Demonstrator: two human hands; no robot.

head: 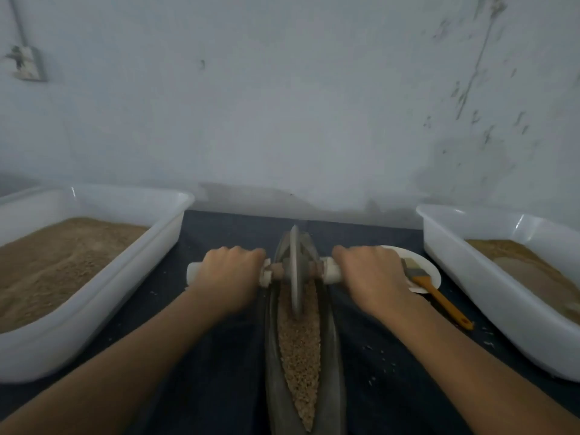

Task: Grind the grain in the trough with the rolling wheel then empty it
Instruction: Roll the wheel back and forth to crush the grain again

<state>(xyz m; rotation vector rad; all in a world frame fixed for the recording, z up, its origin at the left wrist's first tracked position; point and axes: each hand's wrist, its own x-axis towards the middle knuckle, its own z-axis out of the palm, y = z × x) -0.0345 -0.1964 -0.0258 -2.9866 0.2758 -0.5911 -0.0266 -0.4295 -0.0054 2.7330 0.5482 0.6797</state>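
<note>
Grain [299, 343] is lying along the bottom of the narrow dark trough [333, 365], which is sitting lengthwise on the dark cloth [213, 365] straight in front of the person, so the wheel can travel toward and away from the body. The wheel [294, 271] is standing upright in the trough's far half, its rim sinking into the grain. The left hand [230, 274] is wrapping its curled fingers over the white handle [194, 273] on one side, and the right hand [370, 271] is gripping the handle on the other side likewise; holding both ends is probably keeping the wheel from tipping while weight is pressing down. Most grain is looking whole, so grinding seems to be at an early stage. A white tub [103, 296] of brown meal is waiting at left, another tub [489, 277] at right, likely for emptying. A brush [436, 293] is resting on a white plate [431, 268] just beyond the right hand. No writing or labels are showing anywhere.
</note>
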